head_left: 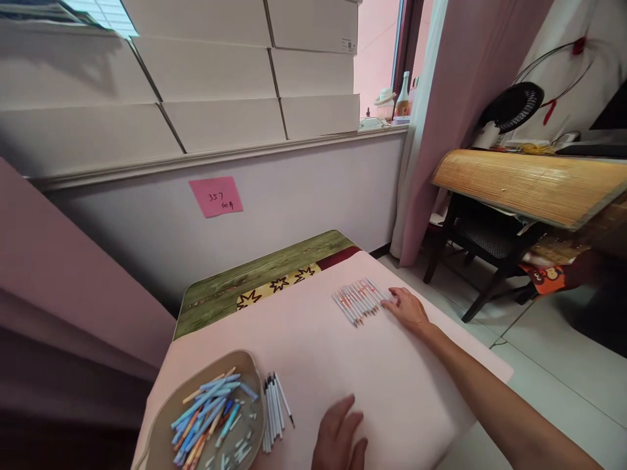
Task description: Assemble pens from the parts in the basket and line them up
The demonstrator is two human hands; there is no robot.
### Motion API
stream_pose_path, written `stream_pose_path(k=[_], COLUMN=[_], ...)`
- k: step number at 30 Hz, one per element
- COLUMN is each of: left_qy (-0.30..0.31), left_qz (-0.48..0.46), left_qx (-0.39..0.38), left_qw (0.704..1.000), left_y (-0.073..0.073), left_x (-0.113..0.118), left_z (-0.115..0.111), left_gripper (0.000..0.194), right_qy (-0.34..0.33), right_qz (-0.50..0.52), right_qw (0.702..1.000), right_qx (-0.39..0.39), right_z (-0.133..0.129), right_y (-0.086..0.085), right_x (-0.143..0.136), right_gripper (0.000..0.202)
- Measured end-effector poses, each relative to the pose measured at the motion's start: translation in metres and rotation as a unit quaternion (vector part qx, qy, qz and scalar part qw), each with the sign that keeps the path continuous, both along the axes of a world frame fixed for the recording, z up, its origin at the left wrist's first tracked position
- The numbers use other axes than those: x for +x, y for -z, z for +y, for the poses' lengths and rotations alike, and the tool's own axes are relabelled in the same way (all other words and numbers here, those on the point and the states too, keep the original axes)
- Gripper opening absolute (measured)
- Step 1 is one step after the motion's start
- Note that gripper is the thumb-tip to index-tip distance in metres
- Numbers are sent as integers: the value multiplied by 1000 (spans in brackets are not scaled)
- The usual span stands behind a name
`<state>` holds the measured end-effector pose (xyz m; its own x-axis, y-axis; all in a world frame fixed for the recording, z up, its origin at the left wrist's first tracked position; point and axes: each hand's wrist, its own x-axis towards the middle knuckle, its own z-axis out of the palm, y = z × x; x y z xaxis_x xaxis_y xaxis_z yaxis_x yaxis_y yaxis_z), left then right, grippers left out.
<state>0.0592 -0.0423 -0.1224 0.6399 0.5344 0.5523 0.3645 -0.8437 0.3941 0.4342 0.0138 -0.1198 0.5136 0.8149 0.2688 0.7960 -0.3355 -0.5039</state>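
My right hand (405,309) is at the right end of a row of slim white pens (360,301) with orange-red markings. Its fingertips are beside the endmost pen, thumb and fingers apart; I cannot tell whether they touch it. Low in the view, my left hand (339,434) hovers over the pink cloth, fingers spread and slightly blurred, holding nothing. To its left lies a small bundle of thin white sticks with black ends (275,408), like pen refills. A beige basin (253,369) beside them contains blue and orange pen barrels (208,411) and small clear pieces (241,450).
The pink cloth (294,339) covers most of the table, with a green wood-patterned strip (210,297) at the back. A pink note (216,197) is stuck on the wall. At right stand a black chair (482,241) and a desk with a bamboo mat (529,183).
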Motion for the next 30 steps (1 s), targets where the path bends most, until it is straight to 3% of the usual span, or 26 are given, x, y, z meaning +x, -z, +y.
stream_pose_path(k=[1, 5, 8, 11, 15, 21, 30], left_qy=[21, -5, -31, -40, -48, -52, -50], left_qz=[28, 94, 139, 163, 176, 167, 141], left_qx=[-9, -30, -40, -55, -66, -67, -54], left_qw=[999, 995, 989, 984, 981, 982, 987], left_y=[-7, -22, -18, -10, -3, 4, 9], left_x=[19, 87, 122, 144, 159, 162, 158], left_z=[12, 69, 103, 122, 133, 139, 140], left_gripper=[36, 54, 63, 64, 59, 52, 58], right_qy=[-27, -104, -133, -152, -171, -186, -180], right_qz=[7, 31, 49, 65, 81, 102, 90], right_qw=[1000, 994, 990, 986, 982, 977, 980], right_qx=[-6, -18, -16, -12, -2, 5, 10], right_z=[-2, 0, 6, 13, 19, 23, 19], right_y=[-1, -4, -6, -7, -8, -6, -12], right_x=[3, 13, 21, 27, 31, 35, 15], right_gripper=[46, 55, 52, 45, 43, 45, 68])
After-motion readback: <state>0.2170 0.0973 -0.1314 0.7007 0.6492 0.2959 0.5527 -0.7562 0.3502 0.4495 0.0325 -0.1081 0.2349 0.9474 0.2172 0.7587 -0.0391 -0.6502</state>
